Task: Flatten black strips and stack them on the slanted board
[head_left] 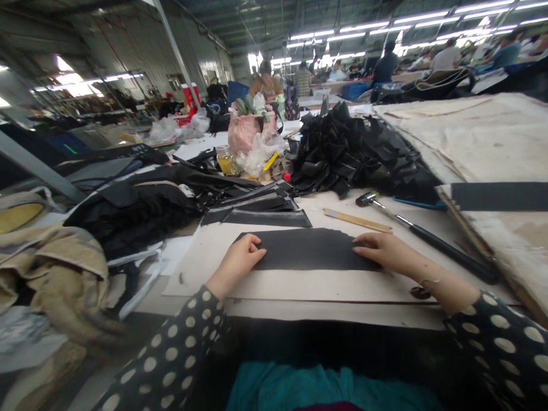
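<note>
Head view. Panel (308, 249): black, flat on pale sheet (278, 285); looks light, pliable, perhaps slippery; best held by both ends. Left hand (242, 257): fingers narrowly parted, left end. Right hand (381, 249): likewise, right end. Whether either grips: cannot tell.

Rows of lit tubes (422, 17) hang under a dark roof (240, 17). A ribbed wall (141, 54) rises left; windows (64, 63) glare brightly.

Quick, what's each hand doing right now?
Left hand: fingers curled at the left end of the black sheet; can't tell if gripping.
Right hand: fingers bent at the sheet's right end; grip unclear.
</note>
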Tool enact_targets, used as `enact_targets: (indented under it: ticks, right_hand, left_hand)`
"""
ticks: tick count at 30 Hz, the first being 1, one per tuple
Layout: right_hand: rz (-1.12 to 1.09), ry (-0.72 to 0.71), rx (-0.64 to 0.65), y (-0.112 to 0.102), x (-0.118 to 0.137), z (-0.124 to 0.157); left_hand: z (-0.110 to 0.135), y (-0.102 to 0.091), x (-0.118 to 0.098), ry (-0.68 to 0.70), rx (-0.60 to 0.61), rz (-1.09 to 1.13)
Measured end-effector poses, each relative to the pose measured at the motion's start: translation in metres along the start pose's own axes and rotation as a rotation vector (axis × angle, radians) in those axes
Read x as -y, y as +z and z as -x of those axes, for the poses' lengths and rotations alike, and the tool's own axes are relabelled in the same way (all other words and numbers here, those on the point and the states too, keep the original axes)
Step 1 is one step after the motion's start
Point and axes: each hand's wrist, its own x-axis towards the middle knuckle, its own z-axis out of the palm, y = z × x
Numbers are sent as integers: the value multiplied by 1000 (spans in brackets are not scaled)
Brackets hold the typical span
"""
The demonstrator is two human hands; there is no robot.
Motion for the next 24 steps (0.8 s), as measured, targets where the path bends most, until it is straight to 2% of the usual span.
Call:
enact_targets:
  ticks: [13, 19, 24]
  right_hand:
    - [14, -1, -2, 1, -4, -6]
    - [38, 21, -26, 1, -2, -5]
    - [30, 35, -23, -1, 2, -4]
  left_hand:
    - [-8, -5, -7, -66, 28, -87]
    - [-11, -5, -6, -48, 45, -88]
    - [-12, -6, -7, -40, 65, -173]
